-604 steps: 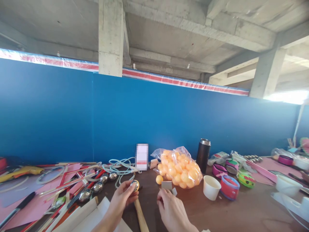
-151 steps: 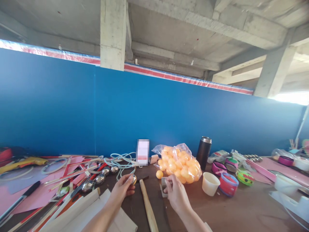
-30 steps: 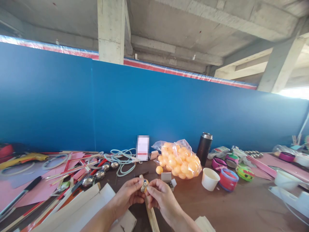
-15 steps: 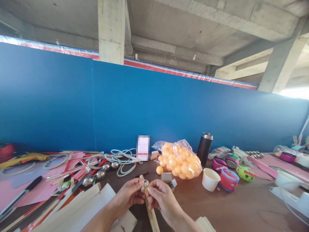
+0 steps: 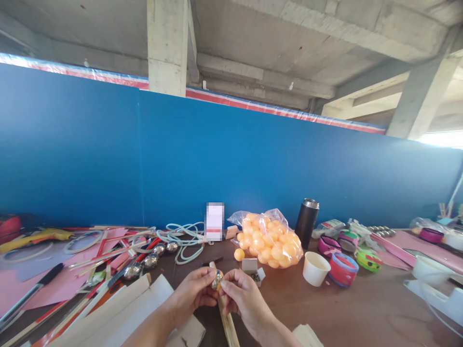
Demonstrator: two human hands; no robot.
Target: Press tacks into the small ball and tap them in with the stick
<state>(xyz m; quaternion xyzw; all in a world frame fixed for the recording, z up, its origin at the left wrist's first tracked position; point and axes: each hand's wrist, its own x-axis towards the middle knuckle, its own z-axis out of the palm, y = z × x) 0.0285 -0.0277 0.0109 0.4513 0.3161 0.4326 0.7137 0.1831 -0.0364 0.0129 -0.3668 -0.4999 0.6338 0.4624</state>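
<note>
At the lower middle, my left hand (image 5: pixel 195 292) pinches a small shiny silver-and-gold ball (image 5: pixel 217 279) from its left side. My right hand (image 5: pixel 241 298) has thumb and fingers closed on the ball's right side. Under the ball and between the hands runs a pale wooden stick (image 5: pixel 228 327). Just behind my right hand stands a small open white box (image 5: pixel 250 264) with small dark bits inside. A single orange ball (image 5: pixel 239 254) lies beyond it, beside a clear bag of orange balls (image 5: pixel 271 243).
A paper cup (image 5: pixel 316 269), a black bottle (image 5: pixel 307 222) and colourful rolls (image 5: pixel 343 270) stand to the right. On the left lie silver balls (image 5: pixel 133 271), cardboard (image 5: pixel 115 313), sticks and a knife (image 5: pixel 32 294). A white cable (image 5: pixel 184 237) is coiled behind. A blue wall (image 5: pixel 231 154) rises at the back.
</note>
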